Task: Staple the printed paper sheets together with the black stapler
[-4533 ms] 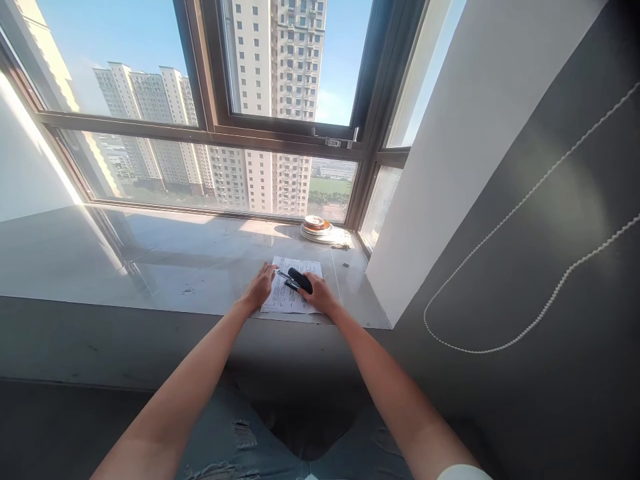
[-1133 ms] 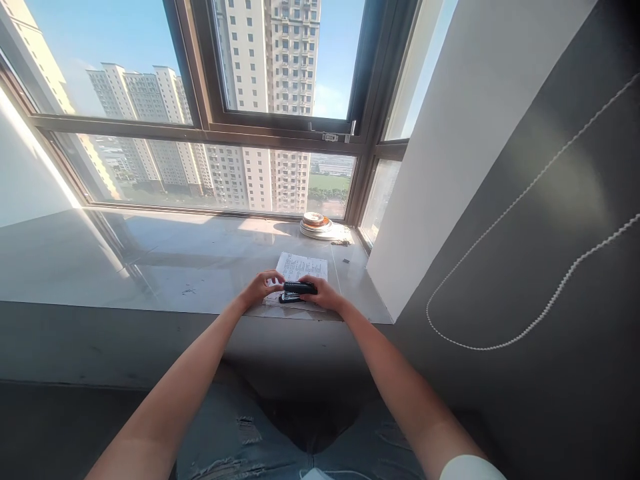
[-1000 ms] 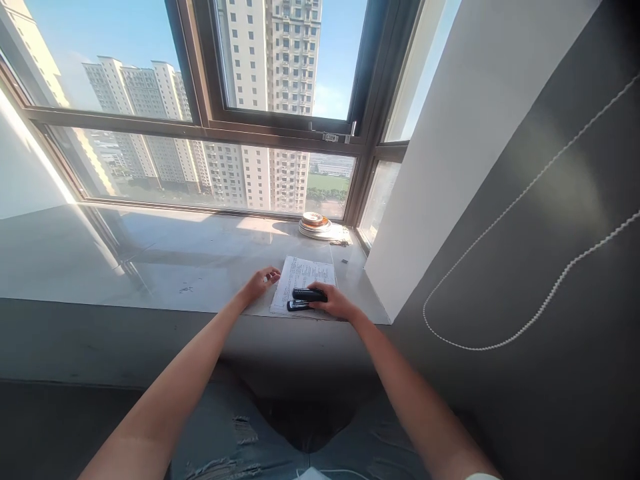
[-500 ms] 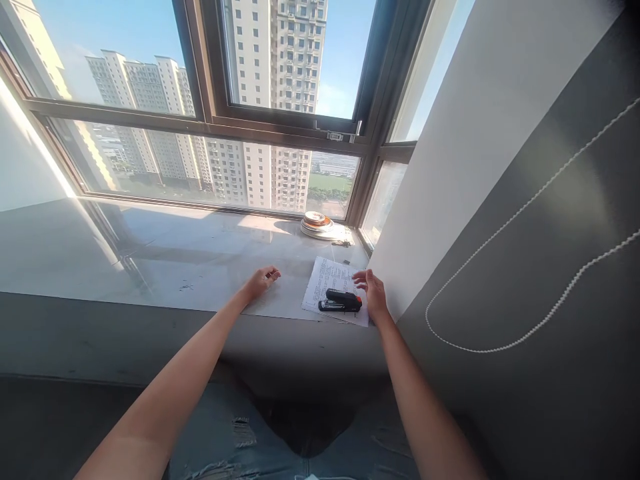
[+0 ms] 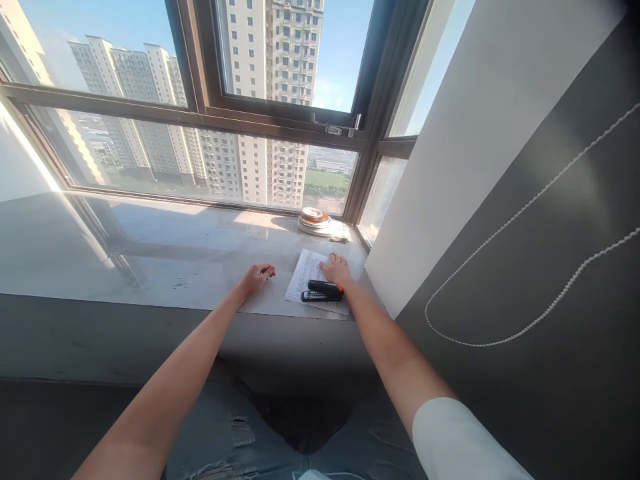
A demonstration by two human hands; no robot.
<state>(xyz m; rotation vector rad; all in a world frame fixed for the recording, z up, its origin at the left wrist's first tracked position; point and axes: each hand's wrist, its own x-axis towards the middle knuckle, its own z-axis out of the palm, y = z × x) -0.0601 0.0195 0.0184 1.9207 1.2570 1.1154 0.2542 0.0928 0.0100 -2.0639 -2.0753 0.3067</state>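
Observation:
Printed white sheets of paper (image 5: 304,279) lie on the grey stone window sill (image 5: 190,260) near its front edge. A black stapler (image 5: 323,291) with an orange end lies across the near part of the paper. My right hand (image 5: 336,269) rests flat on the paper just behind the stapler, fingers spread, holding nothing. My left hand (image 5: 257,277) rests on the sill a little to the left of the paper, fingers loosely curled, with nothing in it.
A stack of flat round discs (image 5: 315,221) sits at the back right corner of the sill by the window frame, small dark bits beside it. A white wall (image 5: 450,147) closes the right side. A bead cord (image 5: 525,267) hangs on the dark wall.
My right hand let go of the stapler after sliding it and the paper to the right, and now lies flat on the paper. My left hand left the stapler and rests on the sill.

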